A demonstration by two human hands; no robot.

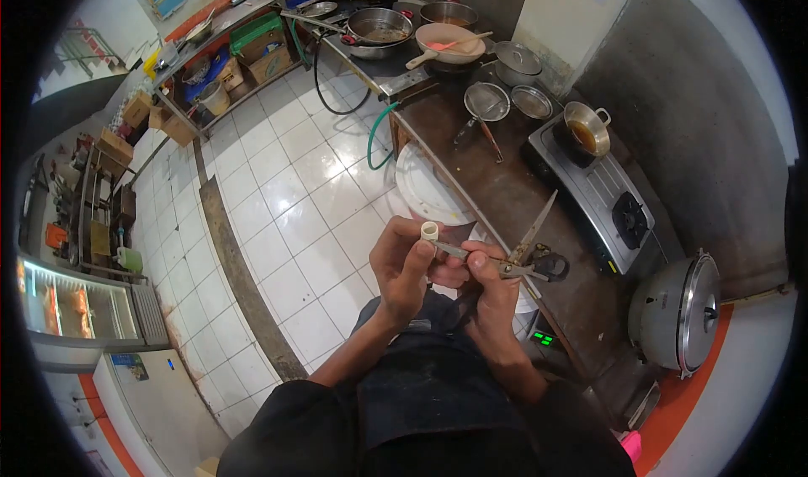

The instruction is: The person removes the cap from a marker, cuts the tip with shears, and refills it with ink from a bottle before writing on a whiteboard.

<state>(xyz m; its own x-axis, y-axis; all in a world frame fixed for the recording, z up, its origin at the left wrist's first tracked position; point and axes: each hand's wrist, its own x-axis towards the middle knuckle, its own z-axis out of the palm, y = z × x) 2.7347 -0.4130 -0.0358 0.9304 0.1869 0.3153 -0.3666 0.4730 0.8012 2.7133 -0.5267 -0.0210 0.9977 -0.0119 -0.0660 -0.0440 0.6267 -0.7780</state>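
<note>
My left hand (402,265) pinches a short cream-coloured tube (429,229), its round opening facing up. In my right hand (492,283) is a pair of scissors (528,245), gripped near the pivot with the blades spread wide. One blade points left and its tip meets the tube or lies right beside it; the other points up and away over the counter. The dark scissor handles stick out to the right of my fingers. Both hands are close together in front of my dark apron. Where the blade tip meets the tube is partly hidden by my fingers.
A brown counter (497,186) runs along my right, bearing a gas stove (610,203) with a pot (587,130), a strainer (486,102) and a large rice cooker (676,313). Beneath its edge are a white round lid (421,182) and a scale with green digits (544,339).
</note>
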